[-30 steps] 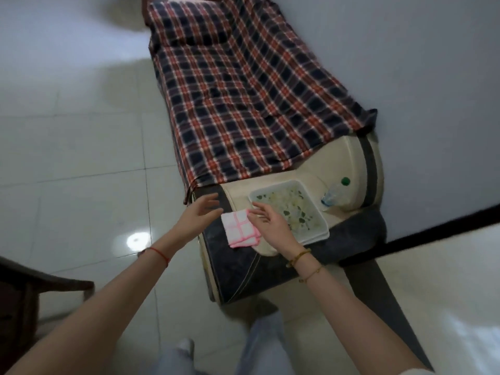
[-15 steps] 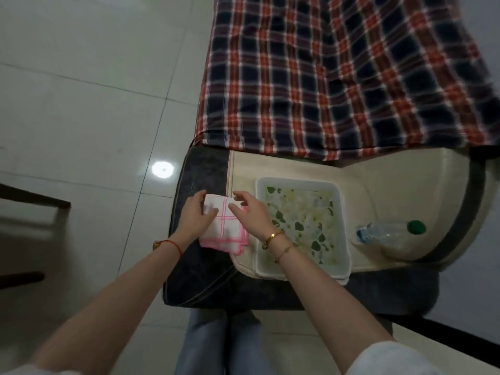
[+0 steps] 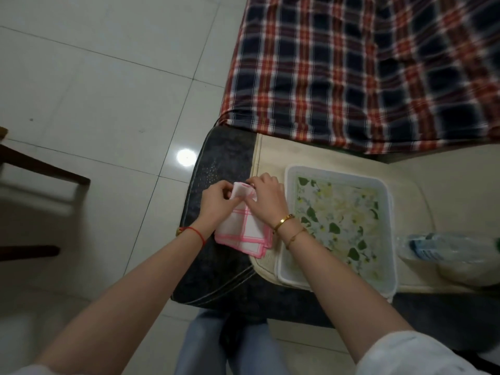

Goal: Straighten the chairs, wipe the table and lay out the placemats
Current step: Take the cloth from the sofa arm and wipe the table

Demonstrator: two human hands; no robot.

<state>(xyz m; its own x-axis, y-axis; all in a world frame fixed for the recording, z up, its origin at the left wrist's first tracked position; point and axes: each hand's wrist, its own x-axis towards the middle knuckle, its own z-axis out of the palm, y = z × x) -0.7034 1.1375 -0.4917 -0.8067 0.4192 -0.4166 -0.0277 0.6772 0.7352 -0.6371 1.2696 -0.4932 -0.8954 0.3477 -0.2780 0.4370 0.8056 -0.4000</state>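
We count two hands on one cloth (image 3: 244, 234), white with pink lines, folded in layers and lying at the left edge of a cream and black seat (image 3: 446, 190). The left hand (image 3: 216, 203) and the right hand (image 3: 266, 197) both pinch its far edge, which curls up between the fingers. Just right of the cloth sits one tray (image 3: 338, 169) with a leaf and flower pattern, and beyond the tray lies one bottle (image 3: 443, 249) on its side. One plaid blanket (image 3: 351, 63) covers the far part. One dark chair (image 3: 46, 171) stands on the tiled floor, well apart to the left.
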